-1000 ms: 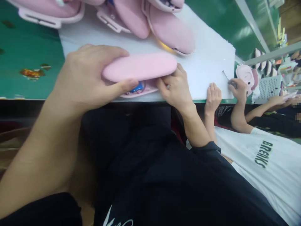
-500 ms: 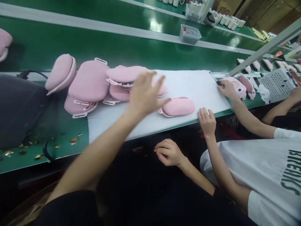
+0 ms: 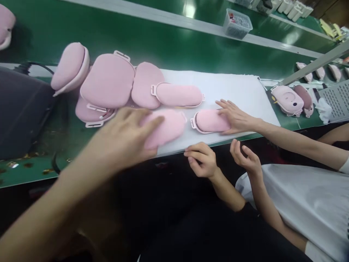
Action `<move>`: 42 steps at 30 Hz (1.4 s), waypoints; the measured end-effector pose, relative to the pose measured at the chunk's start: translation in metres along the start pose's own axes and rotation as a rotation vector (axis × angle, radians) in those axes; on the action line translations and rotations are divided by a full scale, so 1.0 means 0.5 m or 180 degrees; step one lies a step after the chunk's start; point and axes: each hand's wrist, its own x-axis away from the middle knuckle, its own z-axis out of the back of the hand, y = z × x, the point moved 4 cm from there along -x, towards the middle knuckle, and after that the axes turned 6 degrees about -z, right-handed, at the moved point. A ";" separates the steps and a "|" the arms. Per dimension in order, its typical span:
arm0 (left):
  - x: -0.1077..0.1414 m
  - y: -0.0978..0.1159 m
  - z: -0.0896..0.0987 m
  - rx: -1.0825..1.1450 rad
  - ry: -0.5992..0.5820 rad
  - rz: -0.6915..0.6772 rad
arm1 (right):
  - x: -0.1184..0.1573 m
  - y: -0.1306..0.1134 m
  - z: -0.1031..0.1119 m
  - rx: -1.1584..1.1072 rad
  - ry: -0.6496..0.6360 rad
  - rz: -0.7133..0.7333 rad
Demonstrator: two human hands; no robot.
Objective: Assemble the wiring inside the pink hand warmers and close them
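Observation:
My left hand [image 3: 128, 134] grips a pink case [image 3: 166, 128] by its left end, over the white sheet [image 3: 218, 82]; both are slightly blurred. My right hand [image 3: 203, 159] hovers at the table's front edge, fingers curled, and whether anything small is in them is hidden. Another pink case [image 3: 180, 95] lies just behind the held one. Further right, a co-worker's hand [image 3: 237, 117] is on a pink case [image 3: 209, 121]. A pile of larger pink cases [image 3: 107, 80] sits to the left, some overlapping.
A dark grey block [image 3: 24, 112] with a cable stands at the left. Behind the sheet is a clear tub [image 3: 237, 24] of small parts. The co-worker's other hand [image 3: 247, 158] is beside my right hand. More cases [image 3: 287, 100] lie at the right.
My left hand has moved left and toward me and now holds a case. The co-worker's far hand has left the tool and reached the case on the sheet. The view has shifted.

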 end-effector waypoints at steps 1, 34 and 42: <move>0.031 0.020 -0.014 -0.0060 -0.0086 0.0167 | -0.012 0.002 -0.001 0.0069 -0.0025 -0.0022; 0.074 -0.067 -0.030 0.2673 0.0622 0.0828 | -0.236 -0.039 -0.142 0.1643 -0.2171 -0.0660; 0.093 -0.062 -0.020 0.3101 0.0897 0.0765 | -0.226 -0.049 -0.143 0.0496 -0.2161 -0.0505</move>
